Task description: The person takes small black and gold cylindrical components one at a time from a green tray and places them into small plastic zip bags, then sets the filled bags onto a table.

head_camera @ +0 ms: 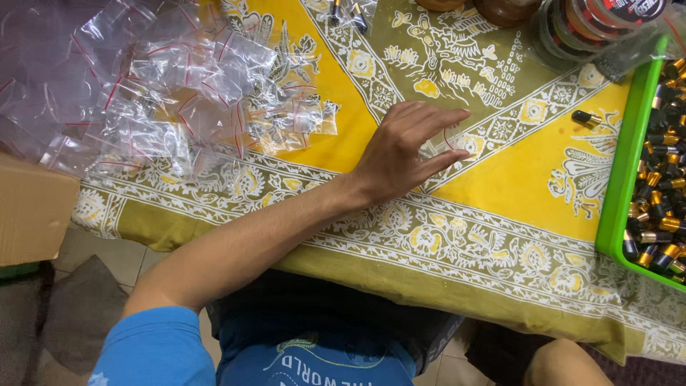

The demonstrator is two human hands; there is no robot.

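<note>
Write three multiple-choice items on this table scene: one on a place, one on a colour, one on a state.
1. Where does the pile of clear zip bags lie?
A. inside the tray
B. on the cloth, left of the hand
C. on the floor

2. What colour is the tray that holds the small cylinders?
A. green
B. red
C. white

3. How is the left hand?
A. closed in a fist
B. raised off the table
C. flat, fingers stretched out on a clear bag

Answers:
1 B, the bags are heaped at the cloth's upper left.
2 A, its rim at the right edge is bright green.
3 C, the palm faces down with fingers extended over the bag; the right hand is not in view.
</note>
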